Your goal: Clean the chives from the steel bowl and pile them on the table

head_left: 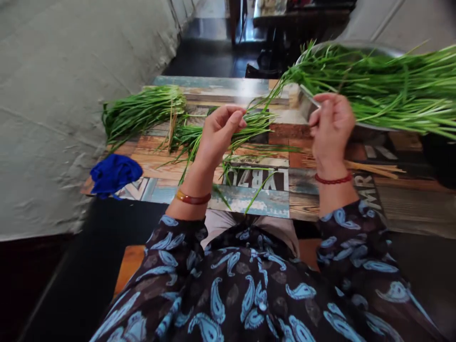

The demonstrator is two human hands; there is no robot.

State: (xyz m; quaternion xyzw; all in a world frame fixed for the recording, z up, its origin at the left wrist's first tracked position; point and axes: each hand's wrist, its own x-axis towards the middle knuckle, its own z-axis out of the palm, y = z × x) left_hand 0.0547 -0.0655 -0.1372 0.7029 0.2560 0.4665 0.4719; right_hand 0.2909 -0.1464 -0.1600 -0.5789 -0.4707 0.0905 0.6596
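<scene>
My left hand [224,126] is closed in a pinch above the table, its fingertips at the ends of thin green strands of chives [269,99] that trail from the large heap. Beneath it lies a loose pile of chives [254,124], with single blades scattered toward the front edge. My right hand [333,121], slightly blurred, is closed in front of the metal basin [383,46]. A thin brownish line shows just above its fingers, too blurred to name. Long chives [399,88] fill the basin and hang over its sides.
A neat bunch of chives [146,111] lies at the back left, beside thin wooden sticks [172,126]. More sticks [377,167] lie at the right. A blue cloth [116,173] rests at the left corner of the patchwork table [320,190]. A grey wall borders the left.
</scene>
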